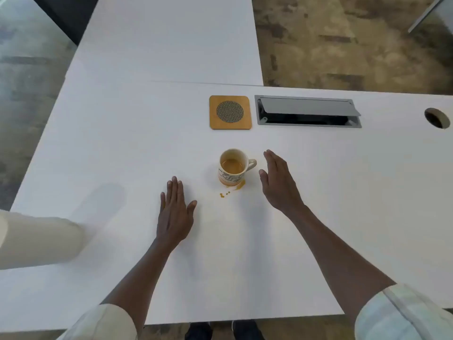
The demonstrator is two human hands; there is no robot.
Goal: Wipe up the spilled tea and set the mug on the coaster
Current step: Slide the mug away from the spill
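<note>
Near the middle of the white tabletop (122,143) stands a cream ceramic mug with a dark squiggle pattern and an orange band (232,168), upright, its handle pointing to the right and a shallow layer of amber tea showing inside. A small orange-brown puddle of spilled tea (239,185) hugs the near right side of its base, and a few separate droplets lie just to the near left of that puddle. The right hand (279,182) hovers just to the right of the mug with its palm turned toward it, fingers straight and close together, thumb spread a little; the fingertips (269,154) sit beside the handle but do not touch it, and the hand holds nothing. The left hand (174,212) lies flat, palm down, on the table to the near left of the mug, fingers extended and together, thumb out to the side, well clear of the mug and just left of the droplets. Farther from the person, beyond the mug, rests a square wooden coaster with a round woven mesh centre (230,112), apart from the mug and bare. Right beside the coaster, a grey metal cable hatch (307,110) is set into the table with its lid propped open, and a round cable hole (437,118) shows at the far right edge.
</note>
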